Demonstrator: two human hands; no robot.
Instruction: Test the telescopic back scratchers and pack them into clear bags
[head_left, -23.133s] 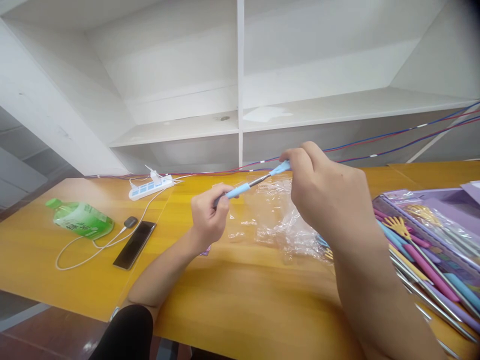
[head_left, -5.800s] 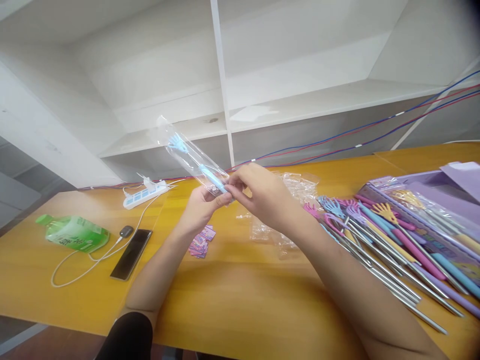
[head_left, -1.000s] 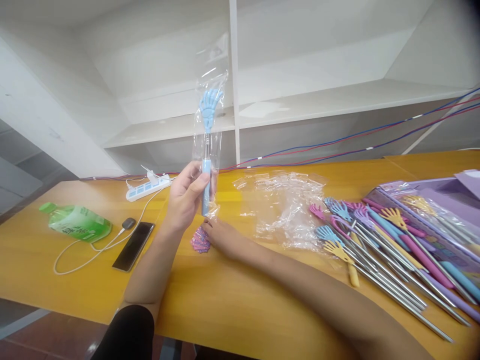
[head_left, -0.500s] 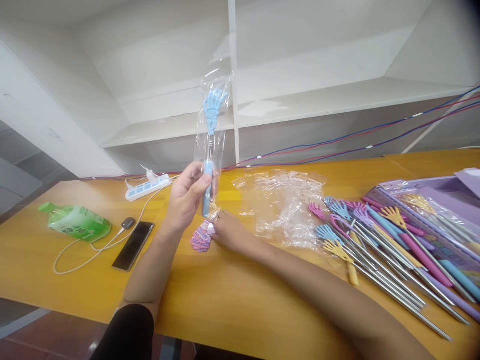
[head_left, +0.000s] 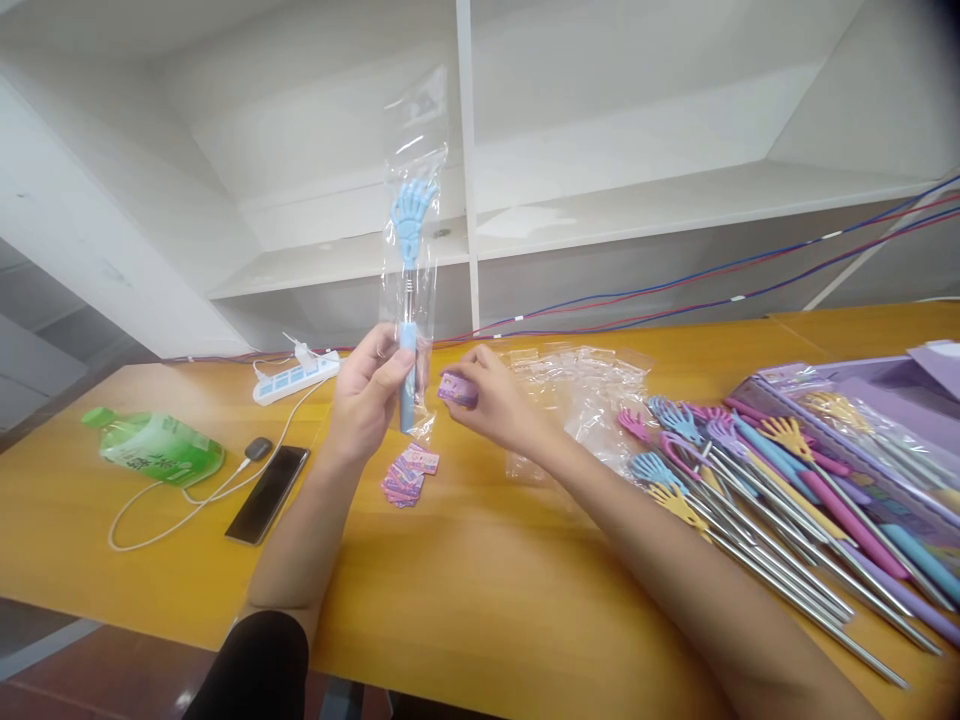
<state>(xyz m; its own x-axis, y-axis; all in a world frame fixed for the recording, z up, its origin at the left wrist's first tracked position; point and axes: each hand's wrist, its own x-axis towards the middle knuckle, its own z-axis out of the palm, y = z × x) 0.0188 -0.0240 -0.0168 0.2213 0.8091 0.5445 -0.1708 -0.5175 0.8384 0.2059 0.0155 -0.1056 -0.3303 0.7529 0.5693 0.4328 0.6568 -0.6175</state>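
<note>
My left hand is closed around the blue handle of a back scratcher, which stands upright inside a clear plastic bag. The scratcher's blue claw head points up, with a short metal rod below it. Just to the right, my right hand pinches a small pink and purple printed card. On the table beneath both hands lies a loose pile of similar cards.
Clear plastic bags lie right of centre. Beyond them are several colourful back scratchers and a purple box. On the left are a green bottle, a phone and a power strip. Shelving rises behind.
My right hand has lifted from the card pile, up and to the right, with a card in its fingers. The bagged back scratcher has shifted slightly left in my left hand.
</note>
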